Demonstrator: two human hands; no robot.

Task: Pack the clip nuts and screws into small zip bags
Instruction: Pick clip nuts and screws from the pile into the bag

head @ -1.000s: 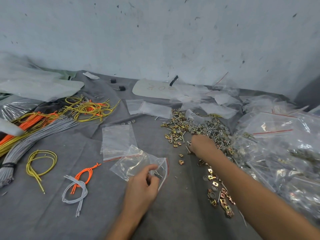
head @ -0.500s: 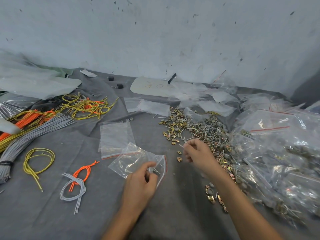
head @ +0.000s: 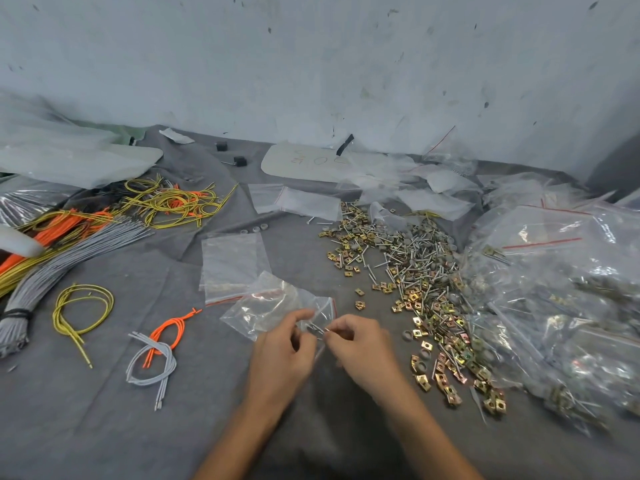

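Down on the grey cloth (head: 104, 427) lies a crumpled small zip bag (head: 266, 306), its mouth towards the person. The left hand (head: 282, 358) pinches the bag's open edge between thumb and curled fingers. The right hand (head: 362, 348) pinches a few thin screws (head: 317, 329) at that opening. The loose pile of clip nuts and screws (head: 412, 268) sits just to the right

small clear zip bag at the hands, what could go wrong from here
1. The left hand pinches the small clear zip bag near its mouth. The limp film may fold shut, so the thin silver screws pinched in the right hand could miss and drop on the grey cloth.
2. Pointed screws might pierce the thin film.
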